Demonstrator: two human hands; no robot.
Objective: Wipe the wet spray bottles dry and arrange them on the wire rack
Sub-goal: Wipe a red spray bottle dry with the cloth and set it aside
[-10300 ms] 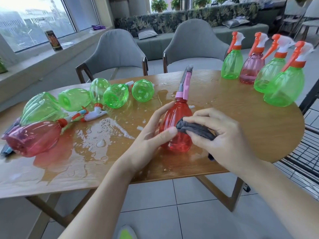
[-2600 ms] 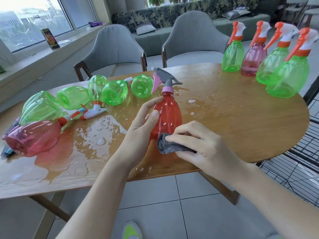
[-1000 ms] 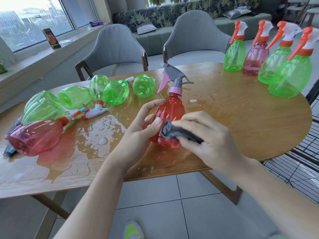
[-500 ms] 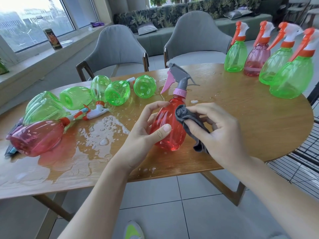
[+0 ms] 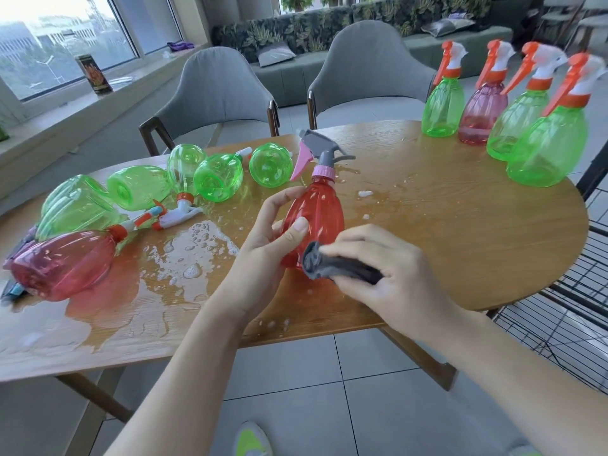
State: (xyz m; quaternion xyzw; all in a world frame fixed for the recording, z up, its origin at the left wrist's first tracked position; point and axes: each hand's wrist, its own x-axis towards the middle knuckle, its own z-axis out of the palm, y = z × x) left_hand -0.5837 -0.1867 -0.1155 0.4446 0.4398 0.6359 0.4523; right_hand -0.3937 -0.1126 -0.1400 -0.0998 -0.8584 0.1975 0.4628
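The red spray bottle stands upright near the front edge of the wooden table, with its grey and pink trigger head pointing away to the left. The left hand grips the bottle's left side: the thumb lies across the front of the belly, while the fingers curl round the far left side, so the bottle sits between thumb and fingers. The right hand holds a bunched dark grey cloth, its fingers curled over the top of the cloth and pressed close together; the rolled end of the cloth touches the lower right part of the bottle, just beside the left thumb tip. To the left, a pink-red bottle lies on its side in a pool of water, and behind it 6 green bottles lie tumbled together, some with orange and white spray heads showing. At the far right of the table 4 bottles stand upright in a row, 3 green and 1 pink bottle, all with orange and white triggers. A black wire rack sits low beside the right edge of the table. 2 grey chairs stand behind the table.
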